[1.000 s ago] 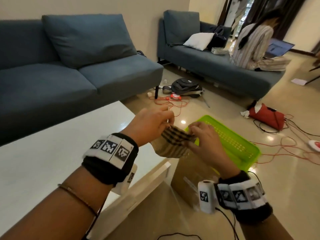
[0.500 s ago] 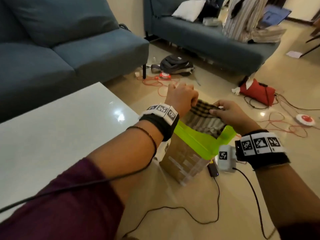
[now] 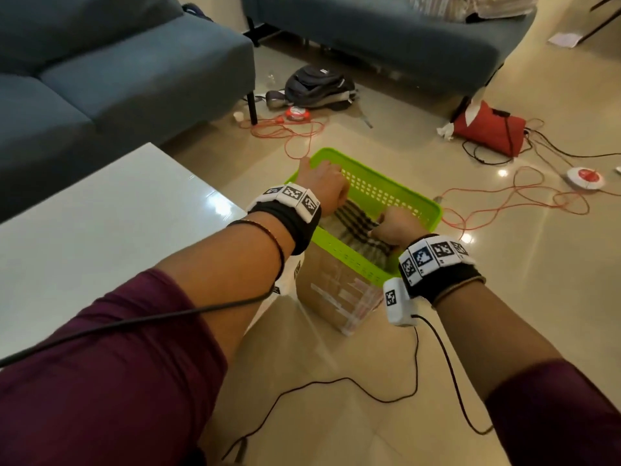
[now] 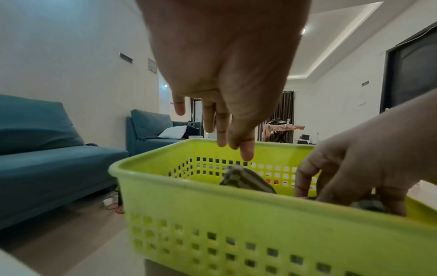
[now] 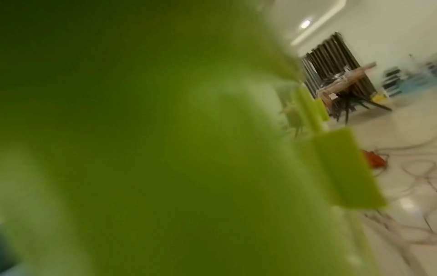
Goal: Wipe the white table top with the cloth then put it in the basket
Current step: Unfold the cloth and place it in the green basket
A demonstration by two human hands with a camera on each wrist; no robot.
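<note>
The brown checked cloth (image 3: 353, 223) lies inside the green basket (image 3: 386, 185), which stands beside the white table (image 3: 100, 237). My right hand (image 3: 396, 225) is down in the basket and pinches the cloth's near end. My left hand (image 3: 324, 183) hovers over the basket's left part with nothing in it. In the left wrist view the left hand (image 4: 224, 134) hangs with relaxed fingers over the cloth (image 4: 246, 180), while the right hand (image 4: 354, 168) curls onto it behind the basket (image 4: 212, 214) wall. The right wrist view is filled by the blurred basket (image 5: 141, 149).
The basket sits on a cardboard box (image 3: 332, 290) at the table's corner. Blue sofas (image 3: 100, 79) stand behind the table and across the room. A backpack (image 3: 316, 87), a red bag (image 3: 490, 129) and orange cables (image 3: 504, 203) lie on the floor.
Both hands brought the cloth down from above the basket into it. The left hand let go of the cloth; the right hand still holds it.
</note>
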